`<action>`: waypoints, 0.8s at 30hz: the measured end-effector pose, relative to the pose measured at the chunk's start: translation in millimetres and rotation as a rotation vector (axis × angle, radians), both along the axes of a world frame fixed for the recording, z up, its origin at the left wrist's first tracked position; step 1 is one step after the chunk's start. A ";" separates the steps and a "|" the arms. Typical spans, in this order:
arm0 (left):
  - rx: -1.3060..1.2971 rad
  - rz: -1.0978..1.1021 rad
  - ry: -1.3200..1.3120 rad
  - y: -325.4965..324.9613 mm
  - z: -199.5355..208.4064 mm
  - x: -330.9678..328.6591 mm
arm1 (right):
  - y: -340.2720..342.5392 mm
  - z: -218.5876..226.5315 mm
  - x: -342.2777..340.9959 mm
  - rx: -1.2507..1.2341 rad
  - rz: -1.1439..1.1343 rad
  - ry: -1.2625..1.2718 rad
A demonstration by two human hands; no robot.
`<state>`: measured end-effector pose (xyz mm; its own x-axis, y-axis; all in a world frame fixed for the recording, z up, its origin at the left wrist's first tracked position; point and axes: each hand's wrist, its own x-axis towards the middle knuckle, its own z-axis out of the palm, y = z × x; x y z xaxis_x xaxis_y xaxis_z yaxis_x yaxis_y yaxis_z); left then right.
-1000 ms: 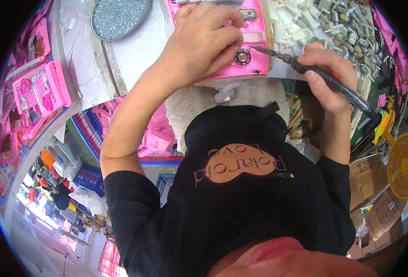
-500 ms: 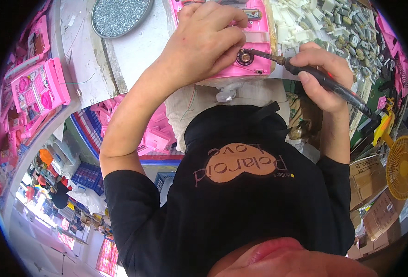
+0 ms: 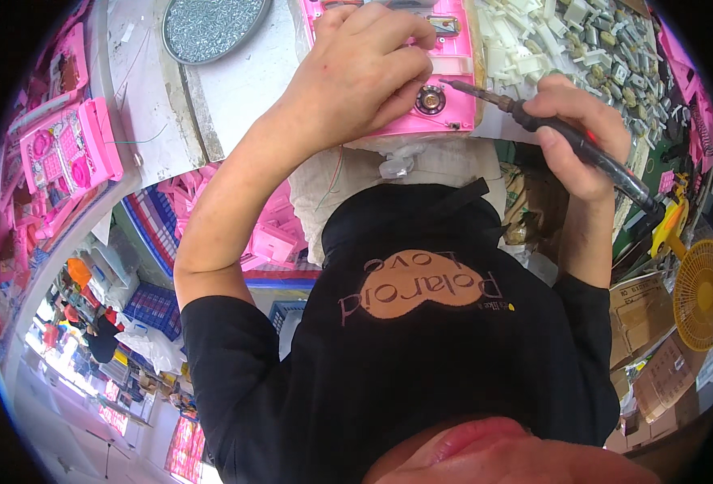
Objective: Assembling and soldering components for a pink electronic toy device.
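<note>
A pink plastic toy casing [image 3: 411, 123] lies on the bench in front of me, holding a small round black speaker [image 3: 431, 100] and metal battery contacts. My left hand [image 3: 369, 73] rests over the casing, fingers bent and closed beside the speaker. Whatever its fingertips pinch is hidden beneath them. In my right hand [image 3: 582, 129] is a black-handled soldering iron [image 3: 532, 119], gripped like a pen. Its thin tip points left, just above and right of the speaker, and looks clear of it.
A round tray of small screws [image 3: 211, 28] stands at the far left. White plastic parts [image 3: 518, 40] and small metal motors [image 3: 623, 77] are heaped at the right. Pink toy cases [image 3: 66, 153] pile up at the left; a yellow fan [image 3: 702, 294] stands low right.
My right hand has drawn the soldering iron slightly right and up, away from the speaker's edge. My left hand has barely moved.
</note>
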<state>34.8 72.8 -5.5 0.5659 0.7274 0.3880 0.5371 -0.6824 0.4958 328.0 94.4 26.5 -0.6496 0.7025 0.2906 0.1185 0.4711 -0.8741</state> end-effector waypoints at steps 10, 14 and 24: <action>-0.001 0.012 -0.024 0.6 -0.2 0.6 | 0.9 3.8 13.2 0.032 -0.062 -0.008; -0.069 0.001 -0.067 0.5 6.1 0.0 | 0.4 2.8 14.2 0.039 -0.066 -0.013; -0.042 -0.018 -0.085 -0.6 -0.2 -0.5 | 0.2 2.8 10.5 0.046 -0.046 0.019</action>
<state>34.3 72.3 -5.7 0.5451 0.7342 0.4048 0.4798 -0.6691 0.5675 338.6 94.6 29.3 -0.6108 0.7173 0.3352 0.1248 0.5053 -0.8539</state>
